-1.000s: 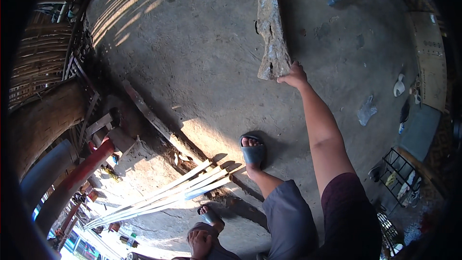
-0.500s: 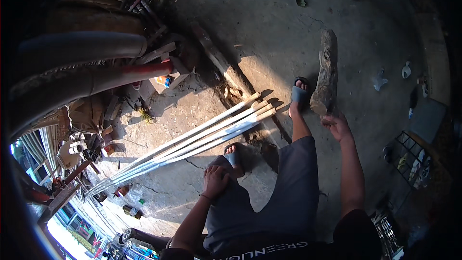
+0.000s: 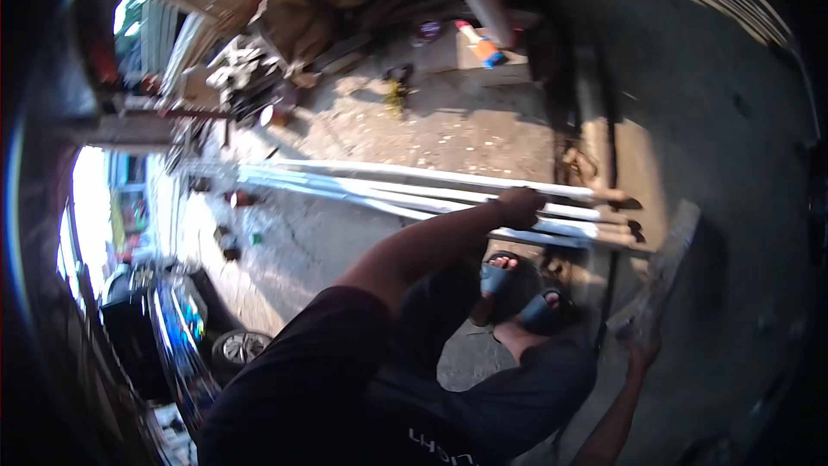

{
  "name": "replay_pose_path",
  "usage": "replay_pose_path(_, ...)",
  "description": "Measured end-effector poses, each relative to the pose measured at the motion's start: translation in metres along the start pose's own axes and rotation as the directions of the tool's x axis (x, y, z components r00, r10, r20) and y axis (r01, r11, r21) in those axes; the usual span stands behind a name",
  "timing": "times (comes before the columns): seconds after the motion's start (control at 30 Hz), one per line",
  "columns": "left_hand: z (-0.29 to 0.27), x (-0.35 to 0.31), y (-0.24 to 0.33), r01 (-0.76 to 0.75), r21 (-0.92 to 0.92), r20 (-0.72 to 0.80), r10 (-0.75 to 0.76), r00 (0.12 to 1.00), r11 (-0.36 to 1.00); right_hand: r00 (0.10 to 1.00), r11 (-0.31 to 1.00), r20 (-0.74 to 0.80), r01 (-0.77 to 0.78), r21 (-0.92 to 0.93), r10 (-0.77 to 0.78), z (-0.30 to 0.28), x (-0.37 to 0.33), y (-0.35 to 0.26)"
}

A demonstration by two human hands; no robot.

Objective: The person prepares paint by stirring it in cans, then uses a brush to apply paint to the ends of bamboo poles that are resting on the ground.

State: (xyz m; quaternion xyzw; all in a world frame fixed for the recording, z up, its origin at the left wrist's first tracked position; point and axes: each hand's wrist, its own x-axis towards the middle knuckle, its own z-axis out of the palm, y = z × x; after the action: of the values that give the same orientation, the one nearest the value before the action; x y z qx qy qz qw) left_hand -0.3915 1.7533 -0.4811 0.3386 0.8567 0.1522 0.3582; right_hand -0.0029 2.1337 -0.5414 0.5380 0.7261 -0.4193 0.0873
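Concrete floor (image 3: 733, 121) carries everything here, half sunlit and half in shade. Across its middle lies a bundle of long pale poles (image 3: 388, 190), side by side and touching, their long axis running from the bright left edge of the floor toward the shaded right.

The left hand (image 3: 520, 205) rests on top of that bundle close to its right-hand end, fingers curled into a fist over the poles; it looks like a closed grip on one or two of them, though blur hides whether the fingers wrap fully round. The arm reaches out from the dark sleeve low in the view, so the poles stretch away leftward from the hand, with only a short length beyond it to the right.

The right hand (image 3: 642, 347) sits lower and further right, closed on the near end of a rough grey wooden plank (image 3: 668, 267). The plank rises tilted away from that hand, its far end near the pole tips, just beside them but not clearly touching.

Two feet in blue sandals (image 3: 517, 293) stand between the hands, just below the bundle. Scattered clutter (image 3: 250, 78) lies at the far left.
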Motion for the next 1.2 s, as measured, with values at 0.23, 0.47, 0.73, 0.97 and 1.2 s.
replay_pose_path(0.23, 0.0, 0.055, 0.003, -0.274, 0.316, 0.039, 0.276, 0.96, 0.908, 0.857, 0.42, -0.195, 0.027, -0.907, -0.477, 0.035, 0.032, 0.057)
replay_pose_path(0.47, -0.027, 0.118, -0.007, -0.144, 0.59, 0.141, 0.075, 0.987, 0.794, 0.738, 0.407, -0.236, 0.058, -0.912, -0.632, 0.057, 0.035, 0.079)
replay_pose_path(0.73, 0.006, 0.172, 0.003, -0.162, 0.391, 0.099, 0.133, 0.986, 0.906, 0.724, 0.429, -0.296, -0.001, -0.904, -0.623, 0.028, 0.046, 0.041)
replay_pose_path(0.97, 0.078, 0.173, -0.003, -0.098, 0.557, 0.273, -0.071, 0.959, 0.825, 0.562, 0.398, -0.3, 0.057, -0.916, -0.771, 0.091, 0.02, 0.074)
replay_pose_path(1.2, 0.093, 0.16, -0.05, -0.031, 0.428, 0.22, -0.07, 0.973, 0.903, 0.634, 0.348, -0.14, 0.216, -0.912, -0.761, 0.11, 0.012, 0.057)
